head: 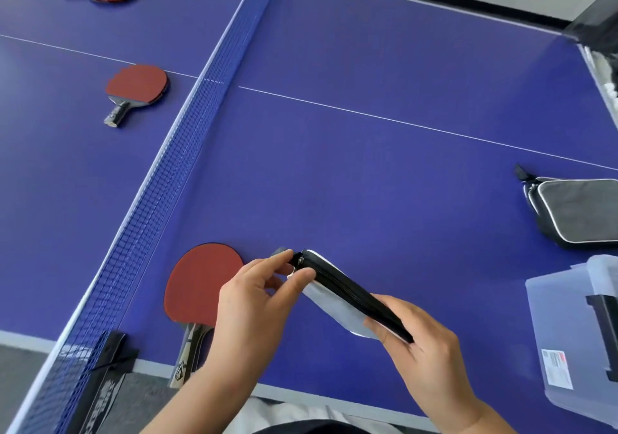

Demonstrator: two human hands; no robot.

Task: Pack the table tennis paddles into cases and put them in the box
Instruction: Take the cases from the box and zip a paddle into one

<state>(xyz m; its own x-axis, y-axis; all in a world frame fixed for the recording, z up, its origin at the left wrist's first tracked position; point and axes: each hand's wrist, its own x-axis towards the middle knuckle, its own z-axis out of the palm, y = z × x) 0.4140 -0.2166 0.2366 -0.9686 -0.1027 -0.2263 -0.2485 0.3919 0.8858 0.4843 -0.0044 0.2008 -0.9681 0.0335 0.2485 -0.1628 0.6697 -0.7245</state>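
Grey case [337, 303] held edge-up by both hands, zipper uppermost.

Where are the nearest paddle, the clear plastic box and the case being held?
nearest paddle [200, 283]: head view, on its red rubber face.
clear plastic box [568, 300]: head view, on its lid.
held case [337, 310]: head view, on its grey side.

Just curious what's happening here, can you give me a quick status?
Left hand pinches zipper end, right hand grips grey zippered paddle case. Red-faced wooden-handled paddle waits beside. Nothing in the way.

Blue table [368, 166], net [187, 132] across, grey floor [20, 370]
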